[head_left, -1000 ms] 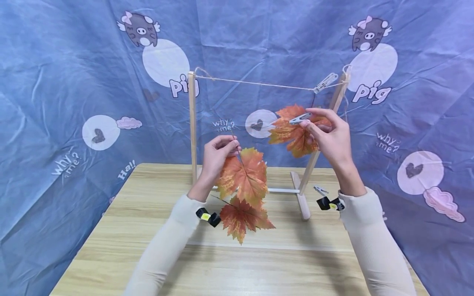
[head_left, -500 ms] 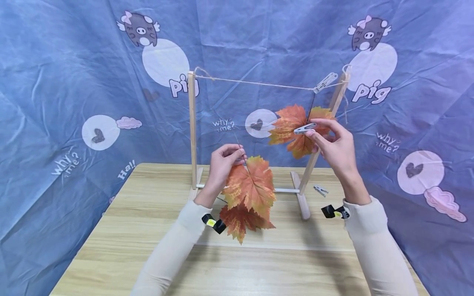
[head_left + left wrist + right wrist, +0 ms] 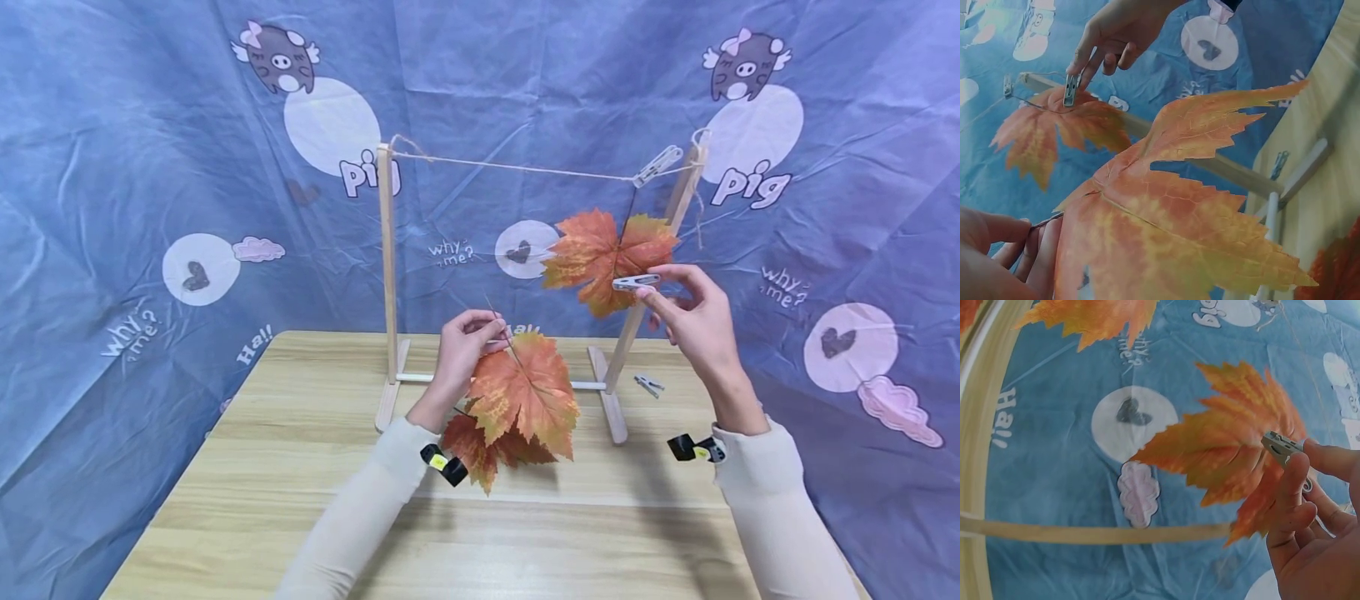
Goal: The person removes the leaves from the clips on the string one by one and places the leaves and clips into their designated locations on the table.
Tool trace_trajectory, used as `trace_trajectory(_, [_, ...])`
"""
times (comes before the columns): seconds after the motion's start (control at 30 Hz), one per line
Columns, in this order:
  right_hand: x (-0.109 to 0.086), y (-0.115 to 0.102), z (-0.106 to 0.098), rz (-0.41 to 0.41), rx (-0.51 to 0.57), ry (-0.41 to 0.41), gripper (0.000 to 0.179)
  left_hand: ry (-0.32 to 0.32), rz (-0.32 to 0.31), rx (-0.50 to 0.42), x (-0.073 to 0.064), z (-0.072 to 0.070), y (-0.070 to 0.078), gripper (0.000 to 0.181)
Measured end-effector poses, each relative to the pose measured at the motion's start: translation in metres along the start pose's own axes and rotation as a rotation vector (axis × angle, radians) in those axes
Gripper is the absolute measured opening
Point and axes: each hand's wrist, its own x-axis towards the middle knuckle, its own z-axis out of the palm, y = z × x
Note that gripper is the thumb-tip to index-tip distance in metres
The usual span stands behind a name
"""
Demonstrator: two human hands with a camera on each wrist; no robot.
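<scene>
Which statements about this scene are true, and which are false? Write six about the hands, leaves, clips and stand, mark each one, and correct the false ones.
1. The left hand pinches the stem of the held leaf. True.
2. The right hand also holds a leaf. False: it pinches the small clip.
3. The upper clip is on the string. True.
4. The hanging leaf is beside the left post. False: it hangs near the right post.
5. The spare clip lies on the table. True.
6. No leaf lies on the table. False: the lower leaf does, partly hidden behind the held leaf in the head view.
</scene>
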Motion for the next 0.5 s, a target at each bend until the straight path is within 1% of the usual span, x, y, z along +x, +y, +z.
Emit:
trace_trajectory(0.13, [-0.004, 0.009, -0.006, 0.031, 0.042, -0.005, 0.033, 0.028, -0.042, -0.024, -0.002, 0.003, -0.009, 0.003])
trace_trajectory(0.27, [-0.009, 0.017, -0.013, 0.052, 0.118, -0.009, 0.037, 0.044, -0.072, -0.039, -0.003, 0.006, -0.015, 0.006])
trace_trajectory(0.4, [-0.013, 0.024, -0.020, 0.089, 0.114, -0.020, 0.034, 0.047, -0.092, -0.032, -0.005, 0.007, -0.020, 0.004])
trace_trajectory(0.5, [-0.017, 0.030, -0.025, 0.125, 0.078, -0.024, 0.029, 0.043, -0.112, -0.029, -0.006, 0.006, -0.025, 0.005])
